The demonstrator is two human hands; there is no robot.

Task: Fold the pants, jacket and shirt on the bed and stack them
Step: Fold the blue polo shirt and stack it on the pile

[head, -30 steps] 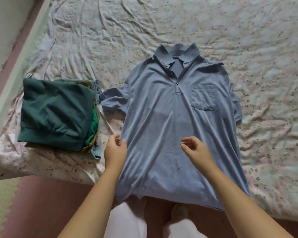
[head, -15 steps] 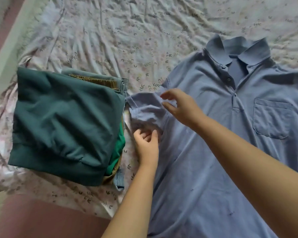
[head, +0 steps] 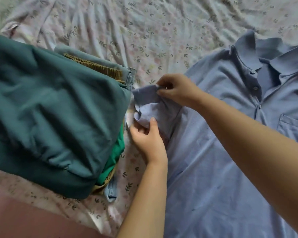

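Blue shirt sleeve (head: 150, 102), right hand (head: 177, 91) pinching its far edge, left hand (head: 148, 138) pinching near edge, green jacket (head: 50, 109) left of both.

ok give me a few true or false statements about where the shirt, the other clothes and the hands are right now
1. The left hand and the right hand both hold the sleeve. True.
2. The green jacket lies folded on top of the pants. True.
3. The shirt is already folded and laid on the green jacket. False: it lies spread out on the bed sheet, beside the jacket.
4. The shirt lies face down. False: its buttons and chest pocket face up.
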